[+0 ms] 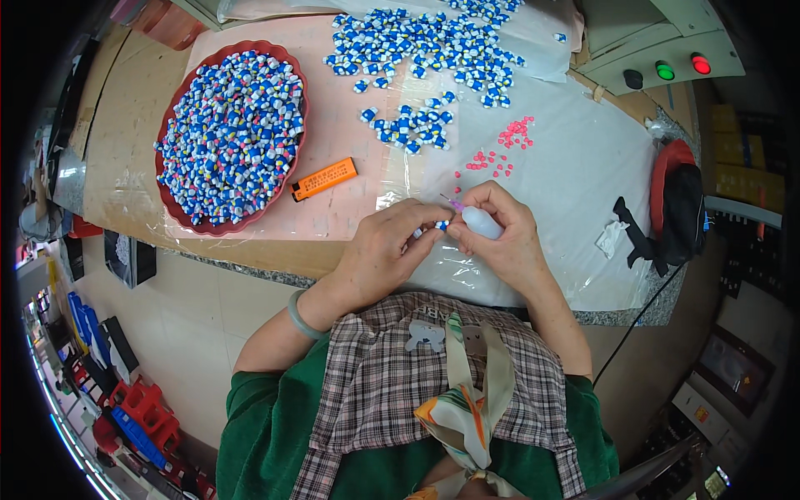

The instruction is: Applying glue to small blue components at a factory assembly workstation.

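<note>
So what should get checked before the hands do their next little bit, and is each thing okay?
1. Left hand has a small blue-and-white piece pinched in its fingertips: ok.
2. Right hand grips the small white squeeze bottle: ok.
3. Bottle's thin tip meets the piece: cannot tell, fingers hide it.
4. Pink beads lie on the plastic sheet ahead of the hands: ok.
5. Red bowl is full of blue-and-white pieces, on the left: ok.
6. Orange lighter lies apart from both hands: ok.
</note>
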{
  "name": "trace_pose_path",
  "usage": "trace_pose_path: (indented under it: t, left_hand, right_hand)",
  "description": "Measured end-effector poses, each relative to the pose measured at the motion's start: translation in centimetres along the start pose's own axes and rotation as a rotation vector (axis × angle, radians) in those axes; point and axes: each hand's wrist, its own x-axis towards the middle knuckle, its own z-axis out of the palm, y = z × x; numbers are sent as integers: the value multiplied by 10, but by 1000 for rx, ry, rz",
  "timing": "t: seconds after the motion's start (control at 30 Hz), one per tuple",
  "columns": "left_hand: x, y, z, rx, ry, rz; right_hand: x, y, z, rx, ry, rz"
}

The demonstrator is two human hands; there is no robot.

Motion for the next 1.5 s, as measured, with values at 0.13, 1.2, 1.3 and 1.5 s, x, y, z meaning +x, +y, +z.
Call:
trace_pose_path:
  t: [0.13, 1.2, 1.3, 1.5]
  left_hand:
    - [1, -6, 4, 53, 74, 145]
    - [82, -21, -11, 810, 63, 362]
    - [81, -17, -15, 740, 99, 376]
    - [55, -6, -20, -364, -16, -168]
  right_hand:
    - [1, -4, 1, -97, 4, 12]
    - [-5, 17, -23, 56, 225, -103]
    - [-6, 19, -25, 46, 241, -99]
    - [-9, 15, -31, 92, 218, -65]
